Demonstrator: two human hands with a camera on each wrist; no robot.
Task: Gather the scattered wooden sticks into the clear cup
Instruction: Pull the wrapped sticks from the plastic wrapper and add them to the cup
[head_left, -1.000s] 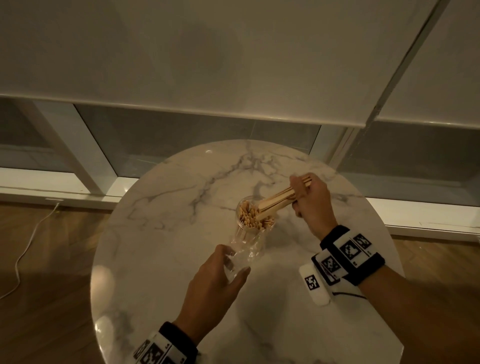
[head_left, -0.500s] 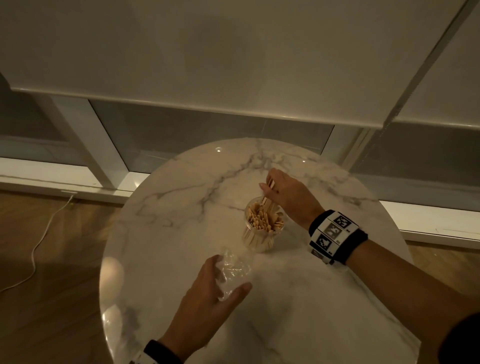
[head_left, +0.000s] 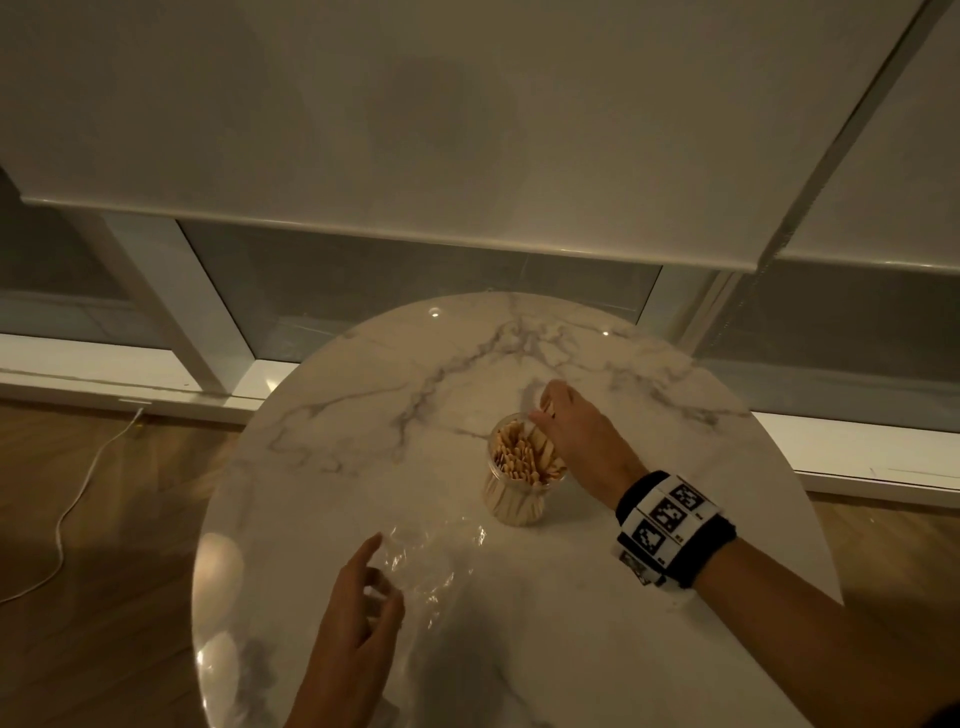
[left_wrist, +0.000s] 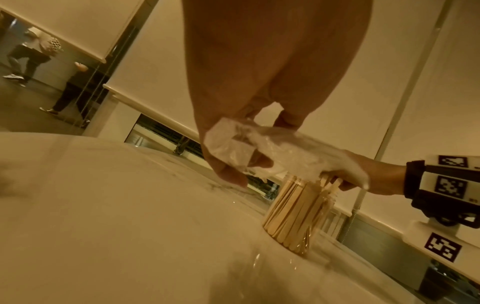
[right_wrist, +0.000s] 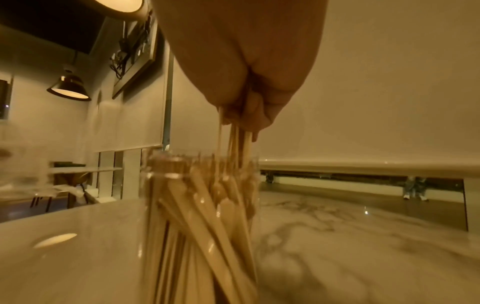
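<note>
A clear cup (head_left: 521, 486) packed with wooden sticks (head_left: 524, 454) stands upright a little right of the middle of the round marble table (head_left: 363, 467). My right hand (head_left: 543, 413) reaches over the cup's far rim and pinches a small bundle of sticks (right_wrist: 237, 142) whose lower ends are inside the cup (right_wrist: 202, 216). My left hand (head_left: 384, 566) is near the front of the table, apart from the cup, and its fingers hold a crumpled clear plastic film (left_wrist: 246, 148). No loose sticks show on the table.
The table's far edge lies close to a window frame (head_left: 208, 332) with lowered roller blinds (head_left: 467, 130). A white cable (head_left: 78, 493) trails over the wooden floor at the left. Bare marble surrounds the cup on the left and far sides.
My right hand has swung its slanted bundle upright and lowered it into the cup. The left hand has let go of the cup and drawn back with the plastic film.
</note>
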